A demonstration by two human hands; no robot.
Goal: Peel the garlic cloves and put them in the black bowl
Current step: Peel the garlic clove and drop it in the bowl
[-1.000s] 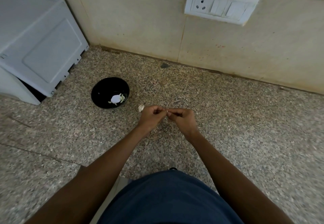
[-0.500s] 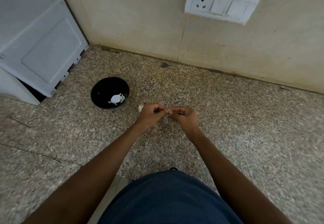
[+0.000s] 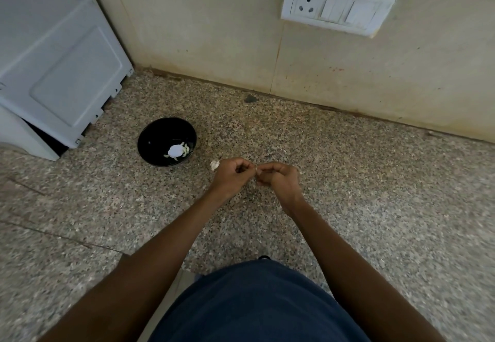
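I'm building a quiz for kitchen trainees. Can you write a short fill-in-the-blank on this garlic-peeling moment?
1. The bowl on the counter is ____ in colour.
2. Both hands, left hand and right hand, pinch one small garlic clove ____ them.
3. The peeled cloves lie ____ the bowl.
4. The switch plate is mounted on the ____.

Missing words: black; between; inside; wall

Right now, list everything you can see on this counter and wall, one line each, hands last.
black bowl: one, black, on the counter left of the hands
peeled garlic cloves: a few, white, inside the bowl
garlic piece: one, whitish, on the counter beside the left hand
garlic clove: one, pale, pinched between both hands, mostly hidden
granite counter: one, speckled grey-brown
switch plate: one, white, on the wall
appliance: one, pale grey, far left
left hand: one, fingers curled
right hand: one, fingers curled
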